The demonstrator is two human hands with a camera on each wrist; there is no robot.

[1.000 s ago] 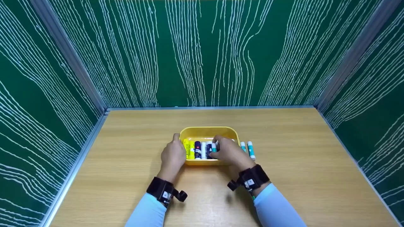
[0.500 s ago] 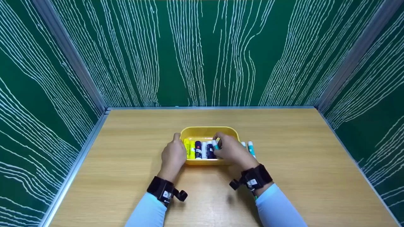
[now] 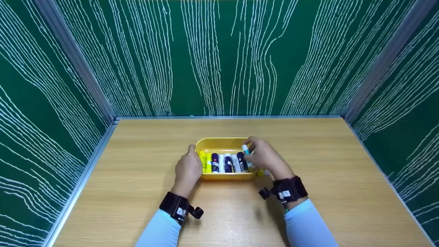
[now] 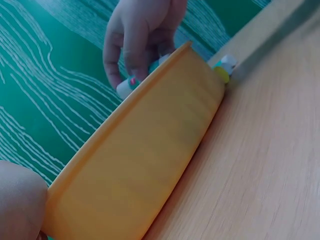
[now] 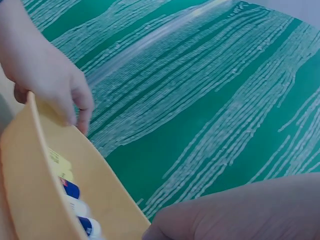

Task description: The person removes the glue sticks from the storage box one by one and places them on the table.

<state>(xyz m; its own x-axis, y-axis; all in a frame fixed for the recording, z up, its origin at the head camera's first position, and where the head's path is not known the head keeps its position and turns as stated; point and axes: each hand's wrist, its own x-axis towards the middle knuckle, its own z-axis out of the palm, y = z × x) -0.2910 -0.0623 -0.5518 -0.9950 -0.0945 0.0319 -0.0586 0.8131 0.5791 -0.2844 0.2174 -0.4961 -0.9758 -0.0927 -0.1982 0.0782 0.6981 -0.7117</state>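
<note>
Left hand point(image 3: 188, 167), centre of frame: forearm slanting up from the bottom edge, fingers hooked over the left end of the yellow tray point(image 3: 224, 176), holding its rim. Right hand point(image 3: 269, 157), just right of centre: forearm in from lower right, wrist bent leftward, fingers narrowed in a pinch on a white-capped teal tube point(image 3: 245, 149), tilted, over the tray's right end. Tray sits slightly below mid-frame; inside, a side-by-side row of tubes point(image 3: 222, 163), near the lower wall. Another tube point(image 3: 262, 172) just outside the right end, partly hidden. Tray rim stands above the row. Tabletop point(image 3: 137, 192) runs wide to both sides; its back edge crosses mid-frame, well apart from the tray, below the green wall point(image 3: 176, 68).
</note>
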